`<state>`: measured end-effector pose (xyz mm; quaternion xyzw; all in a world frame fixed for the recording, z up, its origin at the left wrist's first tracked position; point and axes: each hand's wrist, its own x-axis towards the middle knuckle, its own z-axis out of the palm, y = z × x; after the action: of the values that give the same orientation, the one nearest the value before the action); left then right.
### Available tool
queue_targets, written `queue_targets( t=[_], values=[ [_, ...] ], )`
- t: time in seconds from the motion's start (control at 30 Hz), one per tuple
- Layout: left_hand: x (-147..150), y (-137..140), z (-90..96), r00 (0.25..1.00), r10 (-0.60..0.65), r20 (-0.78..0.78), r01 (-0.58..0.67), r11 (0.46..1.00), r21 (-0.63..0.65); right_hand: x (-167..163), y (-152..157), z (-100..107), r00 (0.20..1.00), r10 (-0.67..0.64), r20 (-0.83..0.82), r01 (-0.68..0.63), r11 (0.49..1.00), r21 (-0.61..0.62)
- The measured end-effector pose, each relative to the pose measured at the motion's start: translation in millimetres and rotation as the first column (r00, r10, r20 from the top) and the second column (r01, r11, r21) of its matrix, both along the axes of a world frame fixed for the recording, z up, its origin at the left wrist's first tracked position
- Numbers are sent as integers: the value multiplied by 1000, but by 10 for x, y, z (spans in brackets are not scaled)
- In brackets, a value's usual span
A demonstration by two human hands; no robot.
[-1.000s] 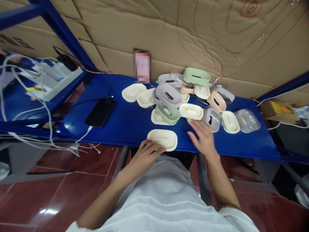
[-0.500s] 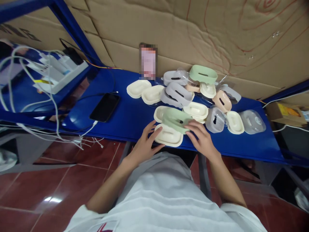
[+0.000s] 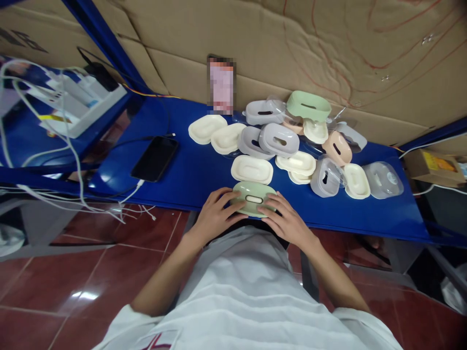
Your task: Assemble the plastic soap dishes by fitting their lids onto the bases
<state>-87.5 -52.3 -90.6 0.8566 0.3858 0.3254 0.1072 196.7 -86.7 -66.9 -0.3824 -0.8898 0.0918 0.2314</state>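
At the bench's front edge, a light green oval plastic shell (image 3: pixel 251 190) with a slot in its top lies between my hands. My left hand (image 3: pixel 219 210) grips its left end, fingers on the rim. Its right end is held by the fingers of my right hand (image 3: pixel 286 216). Cream colour shows through the slot; the cream tray beneath is otherwise hidden. Just behind the shell lies another cream oval tray (image 3: pixel 251 170). Past it sit two grey slotted shells, the front one (image 3: pixel 279 139) leaning over the other (image 3: pixel 251 142).
More cream trays (image 3: pixel 207 129), a green shell (image 3: pixel 308 106), a peach shell (image 3: pixel 337 148) and clear covers (image 3: pixel 383 180) crowd the blue bench (image 3: pixel 197 180). A phone (image 3: pixel 155 158) lies left; another screen (image 3: pixel 222 86) leans against the cardboard. White cables and a power strip (image 3: pixel 91 109) are farther left.
The green shell has moved toward me and down over the front cream tray. My left hand has taken hold of its left end. The front grey shell has shifted right.
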Motion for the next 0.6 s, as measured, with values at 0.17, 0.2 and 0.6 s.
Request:
queue_targets(
  t=[0.17,0.2,0.6],
  values=[
    [2,-14,22,999,-32,34,33,999,-29,263,51,92,999,-36,28,35,998,55],
    [8,-19,37,998,-45,54,47,999,-24,418,93,128,993,-121,-7,122,988,91],
    [193,4,197,985,-123,122,144,973,-181,1431,520,194,641,-723,-258,762,640,100]
  ],
)
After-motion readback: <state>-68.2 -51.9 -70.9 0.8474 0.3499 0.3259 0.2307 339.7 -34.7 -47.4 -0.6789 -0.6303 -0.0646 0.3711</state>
